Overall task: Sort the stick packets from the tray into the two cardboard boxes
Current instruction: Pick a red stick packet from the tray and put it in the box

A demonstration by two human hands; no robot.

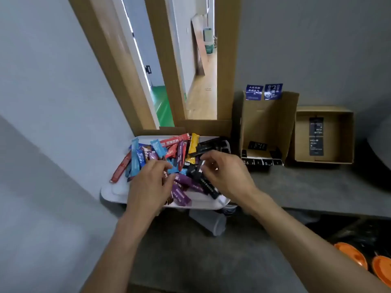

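Observation:
A white tray [114, 192] on the grey counter holds a heap of stick packets [169, 153] in blue, red, purple, yellow and black. My left hand [148, 185] lies over the heap's near left, fingers curled among blue and purple packets; whether it grips one is hidden. My right hand [224, 172] hovers over the black packets [203, 180], fingertips bent around one. To the right stands a cardboard box [266, 123] with blue labels on its flap and black packets inside. Further right is a second cardboard box [325, 136] showing dark printed panels.
An open doorway with a wooden frame [165, 66] rises behind the tray. A clear plastic cup [209, 220] lies under the tray's near edge. Two orange discs [364, 261] sit at the lower right. The grey wall [53, 92] closes the left side.

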